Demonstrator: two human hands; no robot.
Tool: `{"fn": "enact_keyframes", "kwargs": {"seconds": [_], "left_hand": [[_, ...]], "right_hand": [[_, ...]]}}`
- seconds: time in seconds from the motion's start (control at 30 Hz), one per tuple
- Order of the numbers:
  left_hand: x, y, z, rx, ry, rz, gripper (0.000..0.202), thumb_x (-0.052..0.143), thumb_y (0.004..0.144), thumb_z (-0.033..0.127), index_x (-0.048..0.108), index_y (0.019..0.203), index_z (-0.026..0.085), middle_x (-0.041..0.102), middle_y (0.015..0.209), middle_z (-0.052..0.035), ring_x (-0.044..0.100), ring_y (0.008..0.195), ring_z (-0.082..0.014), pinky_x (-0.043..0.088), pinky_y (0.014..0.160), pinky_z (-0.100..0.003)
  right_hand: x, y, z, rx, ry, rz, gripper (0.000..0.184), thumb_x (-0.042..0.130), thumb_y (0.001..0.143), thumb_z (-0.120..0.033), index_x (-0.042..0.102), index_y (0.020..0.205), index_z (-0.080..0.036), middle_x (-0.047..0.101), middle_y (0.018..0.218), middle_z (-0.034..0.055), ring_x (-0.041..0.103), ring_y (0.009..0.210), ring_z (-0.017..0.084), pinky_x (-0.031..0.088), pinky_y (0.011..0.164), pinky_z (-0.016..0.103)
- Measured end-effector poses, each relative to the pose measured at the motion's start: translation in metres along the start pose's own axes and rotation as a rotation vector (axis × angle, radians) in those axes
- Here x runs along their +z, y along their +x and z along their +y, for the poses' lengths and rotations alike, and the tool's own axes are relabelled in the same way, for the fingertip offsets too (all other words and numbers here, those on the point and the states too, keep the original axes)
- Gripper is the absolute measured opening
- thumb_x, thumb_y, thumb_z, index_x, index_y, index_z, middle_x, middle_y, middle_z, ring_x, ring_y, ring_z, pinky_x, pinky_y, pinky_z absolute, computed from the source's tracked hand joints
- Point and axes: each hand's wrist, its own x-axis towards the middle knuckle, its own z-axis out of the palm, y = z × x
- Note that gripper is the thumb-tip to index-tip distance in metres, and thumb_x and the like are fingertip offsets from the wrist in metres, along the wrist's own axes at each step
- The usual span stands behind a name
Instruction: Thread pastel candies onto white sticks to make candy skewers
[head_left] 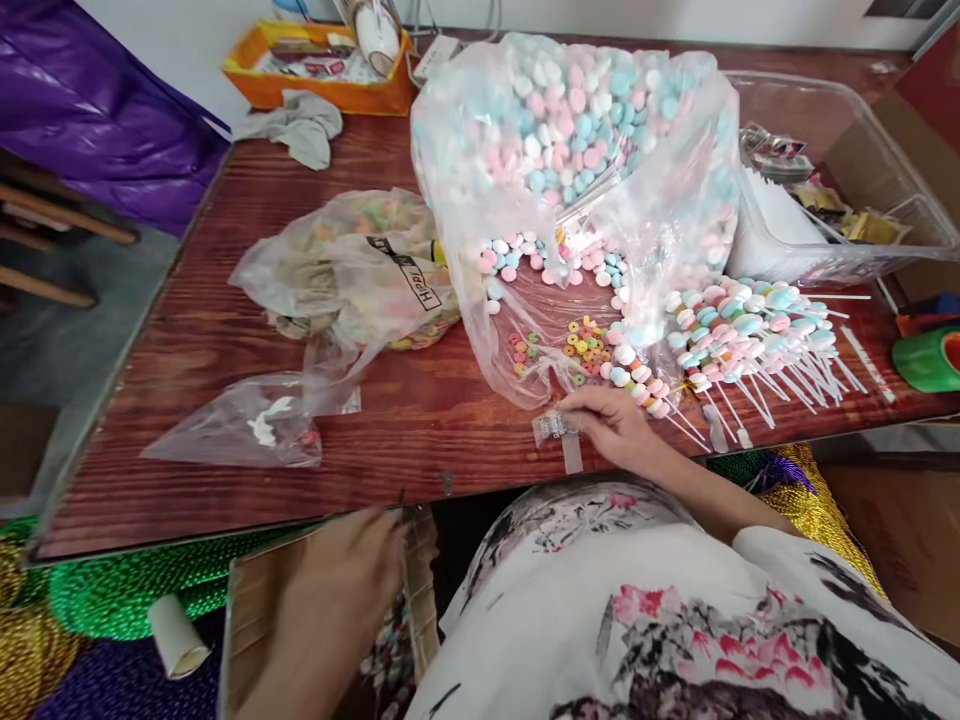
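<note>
My right hand (611, 425) is at the table's front edge, fingertips pinched at a small clear packet (553, 427) with printing on it. A short translucent strip (572, 453) lies just below the packet. Smeared by motion, my left hand (360, 560) is over an open cardboard box (262, 600) below the tabletop; its fingers cannot be made out. Small mixed-coloured pieces (390, 650) show inside the box. Close beyond my right hand are a candy skewer (637, 380) and loose ring-shaped candies (586, 345) on the plastic of a big bag (457, 150).
Pastel candies (570, 110) fill the big bag. Many candy skewers (750, 330) are piled right, before a clear bin (847, 250). A bag of ring candies (337, 260), a flat clear bag (232, 425), an orange tray (322, 95) and green tape (926, 360) lie around.
</note>
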Motion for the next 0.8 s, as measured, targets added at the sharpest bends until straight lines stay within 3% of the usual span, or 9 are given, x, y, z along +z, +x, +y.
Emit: {"fn": "enact_keyframes", "kwargs": {"seconds": [0.07,0.13,0.2,0.27,0.33,0.4,0.6,0.67,0.8], "left_hand": [[0.032,0.055,0.058,0.295,-0.075,-0.052,0.016,0.052,0.087,0.014,0.063,0.097,0.022,0.065,0.097,-0.0052,0.059,0.088,-0.0216,0.052,0.078,-0.038],[0.063,0.104,0.115,0.481,-0.012,-0.167,0.012,0.052,0.085,0.011,0.064,0.082,0.015,0.062,0.083,-0.0082,0.056,0.079,-0.0224,0.049,0.069,-0.037],[0.086,0.136,0.158,0.529,0.143,-0.225,0.014,0.053,0.082,0.007,0.066,0.087,0.009,0.061,0.085,-0.0129,0.056,0.081,-0.0259,0.045,0.063,-0.037],[0.100,0.151,0.179,0.539,0.258,-0.253,0.018,0.051,0.081,0.002,0.067,0.088,0.005,0.060,0.087,-0.0161,0.055,0.082,-0.0272,0.040,0.059,-0.036],[0.109,0.157,0.179,0.559,0.298,-0.246,0.020,0.049,0.081,-0.001,0.067,0.085,0.004,0.060,0.083,-0.0164,0.054,0.078,-0.0265,0.037,0.057,-0.034],[0.115,0.159,0.167,0.609,0.256,-0.204,0.020,0.048,0.082,-0.002,0.066,0.081,0.006,0.059,0.078,-0.0140,0.053,0.074,-0.0247,0.034,0.057,-0.034],[0.121,0.155,0.133,0.767,0.056,0.092,0.019,0.051,0.091,0.012,0.061,0.076,0.015,0.057,0.070,-0.0058,0.050,0.067,-0.0191,0.033,0.061,-0.034],[0.120,0.149,0.137,0.723,0.053,0.118,0.016,0.051,0.091,0.013,0.062,0.079,0.016,0.058,0.071,-0.0055,0.051,0.069,-0.0193,0.035,0.063,-0.034],[0.116,0.142,0.155,0.529,0.105,0.038,0.011,0.053,0.089,0.012,0.064,0.091,0.015,0.061,0.080,-0.0082,0.052,0.076,-0.0231,0.036,0.062,-0.035]], "right_hand": [[-0.022,-0.003,0.000,-0.089,-0.149,0.169,0.011,0.060,0.089,-0.023,0.071,0.087,-0.023,0.071,0.080,-0.0005,0.063,0.073,0.014,0.050,0.071,0.027],[-0.048,-0.012,0.001,-0.137,-0.284,0.341,0.011,0.061,0.089,-0.021,0.071,0.089,-0.023,0.072,0.083,0.0002,0.064,0.075,0.014,0.050,0.072,0.028],[-0.076,-0.029,0.003,-0.154,-0.478,0.447,0.013,0.060,0.090,-0.019,0.071,0.095,-0.022,0.072,0.086,0.0017,0.065,0.078,0.015,0.050,0.074,0.029],[-0.101,-0.052,0.008,-0.151,-0.683,0.485,0.015,0.058,0.090,-0.018,0.071,0.097,-0.022,0.071,0.086,0.0033,0.065,0.078,0.017,0.050,0.073,0.030],[-0.118,-0.075,0.015,-0.101,-0.820,0.457,0.016,0.055,0.092,-0.018,0.070,0.096,-0.021,0.071,0.085,0.0045,0.066,0.078,0.018,0.051,0.071,0.031],[-0.120,-0.092,0.023,-0.023,-0.896,0.391,0.017,0.052,0.094,-0.020,0.070,0.095,-0.020,0.072,0.085,0.0053,0.066,0.078,0.018,0.051,0.072,0.031],[-0.092,-0.086,0.033,0.202,-1.195,0.276,0.021,0.054,0.095,-0.030,0.071,0.090,-0.019,0.071,0.090,0.0088,0.064,0.085,0.021,0.044,0.070,0.029],[-0.089,-0.077,0.033,0.251,-1.224,0.265,0.020,0.054,0.094,-0.029,0.069,0.084,-0.019,0.070,0.087,0.0085,0.064,0.084,0.021,0.041,0.068,0.029],[-0.091,-0.072,0.031,0.285,-1.215,0.264,0.020,0.052,0.092,-0.024,0.063,0.077,-0.017,0.068,0.077,0.0072,0.062,0.074,0.020,0.038,0.063,0.029]]}}
